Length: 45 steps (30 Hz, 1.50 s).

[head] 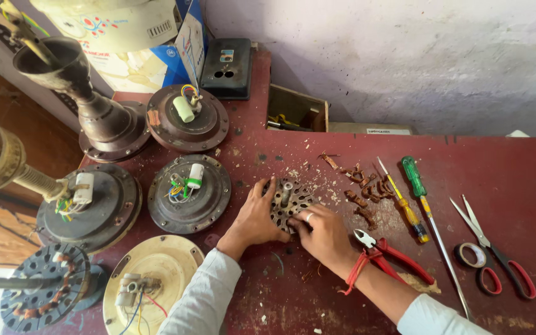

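Note:
A round slotted metal fan stator core (288,200) with a short shaft at its centre lies on the dark red workbench (504,167). My left hand (252,217) grips its left edge, fingers curled on the rim. My right hand (324,232) pinches at its lower right rim; a ring is on one finger and a red thread is tied round the wrist. Both sleeves are pale.
Scraps of old copper winding (361,186) lie right of the core. Red-handled cutters (389,254), two screwdrivers (415,186), scissors (491,245) and a tape roll (469,254) lie at right. Several fan motor housings (188,192) crowd the left side.

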Each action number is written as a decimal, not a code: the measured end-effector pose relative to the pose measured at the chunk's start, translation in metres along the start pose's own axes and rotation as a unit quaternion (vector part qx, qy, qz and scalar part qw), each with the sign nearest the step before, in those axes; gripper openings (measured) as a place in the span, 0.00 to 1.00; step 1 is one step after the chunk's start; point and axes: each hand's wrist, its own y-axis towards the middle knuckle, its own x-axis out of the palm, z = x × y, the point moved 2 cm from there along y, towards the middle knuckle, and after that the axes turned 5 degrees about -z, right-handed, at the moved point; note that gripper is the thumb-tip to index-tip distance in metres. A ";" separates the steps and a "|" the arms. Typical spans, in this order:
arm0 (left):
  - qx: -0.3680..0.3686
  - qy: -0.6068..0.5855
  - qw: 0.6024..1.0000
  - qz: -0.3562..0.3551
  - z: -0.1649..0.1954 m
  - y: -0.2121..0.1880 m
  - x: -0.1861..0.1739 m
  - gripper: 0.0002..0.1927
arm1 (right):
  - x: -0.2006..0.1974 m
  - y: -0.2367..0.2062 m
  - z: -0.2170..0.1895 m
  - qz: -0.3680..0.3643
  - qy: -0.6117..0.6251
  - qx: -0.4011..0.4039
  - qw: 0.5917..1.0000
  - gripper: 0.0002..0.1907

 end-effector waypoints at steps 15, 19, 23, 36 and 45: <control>0.003 -0.017 1.000 0.013 -0.005 0.001 0.004 0.76 | -0.005 0.010 -0.012 -0.028 -0.011 -0.015 0.999 0.05; 0.013 0.014 0.999 0.028 -0.004 0.005 0.005 0.74 | -0.010 0.012 -0.005 0.020 0.002 0.114 0.993 0.04; 0.014 0.017 1.000 0.004 -0.005 0.010 0.002 0.73 | -0.010 0.013 0.000 -0.060 -0.024 0.091 0.994 0.02; 0.022 0.023 0.999 -0.009 -0.001 0.010 -0.004 0.72 | 0.002 -0.005 0.000 -0.013 0.000 0.030 0.999 0.02; 0.027 0.012 0.999 0.015 -0.003 0.005 0.002 0.74 | -0.008 0.011 -0.008 -0.057 -0.015 0.030 0.998 0.04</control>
